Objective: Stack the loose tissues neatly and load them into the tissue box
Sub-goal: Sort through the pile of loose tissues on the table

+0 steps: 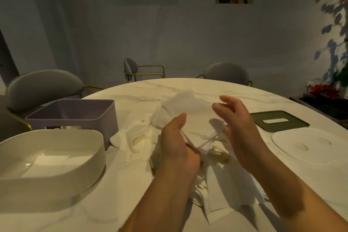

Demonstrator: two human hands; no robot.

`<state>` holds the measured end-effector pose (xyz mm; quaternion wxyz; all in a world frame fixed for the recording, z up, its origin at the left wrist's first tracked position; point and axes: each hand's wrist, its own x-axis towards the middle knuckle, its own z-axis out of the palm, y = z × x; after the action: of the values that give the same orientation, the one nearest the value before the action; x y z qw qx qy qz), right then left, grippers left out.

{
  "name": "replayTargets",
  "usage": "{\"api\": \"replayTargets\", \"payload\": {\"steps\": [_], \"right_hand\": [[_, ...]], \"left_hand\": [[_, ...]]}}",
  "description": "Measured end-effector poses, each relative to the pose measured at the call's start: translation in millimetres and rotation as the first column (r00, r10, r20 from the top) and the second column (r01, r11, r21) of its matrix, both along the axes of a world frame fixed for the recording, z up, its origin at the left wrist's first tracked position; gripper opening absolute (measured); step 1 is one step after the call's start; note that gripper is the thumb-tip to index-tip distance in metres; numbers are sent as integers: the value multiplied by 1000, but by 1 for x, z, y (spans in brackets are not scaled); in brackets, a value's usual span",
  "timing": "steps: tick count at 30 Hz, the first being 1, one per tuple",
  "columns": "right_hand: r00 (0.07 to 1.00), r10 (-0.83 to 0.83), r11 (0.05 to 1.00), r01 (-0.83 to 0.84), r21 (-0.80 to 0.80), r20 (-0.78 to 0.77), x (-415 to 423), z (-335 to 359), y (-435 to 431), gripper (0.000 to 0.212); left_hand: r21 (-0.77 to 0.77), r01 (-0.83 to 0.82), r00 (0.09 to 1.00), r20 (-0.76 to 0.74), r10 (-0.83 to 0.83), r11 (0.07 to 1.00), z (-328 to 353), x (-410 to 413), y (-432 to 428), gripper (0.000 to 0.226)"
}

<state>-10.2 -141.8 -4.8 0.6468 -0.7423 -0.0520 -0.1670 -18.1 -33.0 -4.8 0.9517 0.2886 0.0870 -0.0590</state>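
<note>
A bunch of white tissues (190, 113) is lifted above the table, and my left hand (177, 143) grips its near-left edge with thumb on top. My right hand (237, 124) hovers at the bunch's right side, fingers spread and relaxed, holding nothing that I can see. More loose tissues (137, 137) lie crumpled on the table under and around both hands, some trailing toward me (222, 199). A cream tissue box (52, 156) stands open at the near left with one flat tissue inside. Behind it is a purple tissue box (75, 115), also open.
A green lid with a slot (278, 120) lies at the right of the marble table (131, 203), and a white lid (310, 145) lies nearer me. Grey chairs (43, 88) ring the far edge. A plant stands at the far right.
</note>
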Motion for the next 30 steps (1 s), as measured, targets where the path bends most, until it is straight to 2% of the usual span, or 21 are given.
{"api": "replayTargets", "payload": {"steps": [2, 4, 8, 13, 17, 19, 21, 22, 24, 25, 26, 29, 30], "right_hand": [[977, 123, 991, -111, 73, -172, -2, 1, -2, 66], [957, 202, 979, -195, 55, -209, -5, -2, -2, 61], [977, 172, 977, -153, 148, -128, -1, -6, -8, 39], [996, 63, 970, -46, 238, -63, 6, -10, -15, 40], [999, 33, 971, -36, 235, 18, 2, -15, -13, 39], [998, 30, 978, -40, 203, 51, -6, -18, -10, 42], [998, 34, 990, -40, 132, 49, -11, -24, -9, 63], [998, 35, 992, -41, 116, 59, -14, -26, -9, 60], [994, 48, 992, -59, 111, 93, -23, -28, -11, 38], [995, 49, 992, -59, 110, 85, -24, -31, -12, 37], [995, 55, 993, -63, 102, 79, -31, -31, -12, 44], [996, 58, 996, -62, 59, 75, -40, -38, -11, 88], [996, 58, 998, -61, 36, 67, -46, -39, -11, 88]], "left_hand": [[-51, 17, 999, 45, -15, 999, 0, -2, -2, 12], [-65, 40, 996, 77, -35, 997, -1, -3, -3, 11], [79, -23, 992, 129, 13, 997, -9, 2, -4, 20], [317, -196, 966, 223, 128, 928, -16, 11, 5, 47], [480, -286, 939, 312, 144, 829, -20, 13, 12, 55], [531, -286, 933, 345, 105, 798, -23, 7, 14, 54], [574, -279, 927, 371, 59, 770, -25, -1, 15, 46], [585, -281, 922, 385, 44, 760, -26, -5, 17, 41], [605, -298, 904, 427, 15, 738, -27, -16, 19, 35], [618, -307, 897, 442, 3, 724, -29, -19, 20, 34], [627, -325, 887, 461, -1, 707, -32, -23, 22, 33], [624, -304, 895, 446, -9, 720, -34, -37, 27, 34], [632, -309, 897, 441, -2, 711, -35, -42, 29, 36]]}}
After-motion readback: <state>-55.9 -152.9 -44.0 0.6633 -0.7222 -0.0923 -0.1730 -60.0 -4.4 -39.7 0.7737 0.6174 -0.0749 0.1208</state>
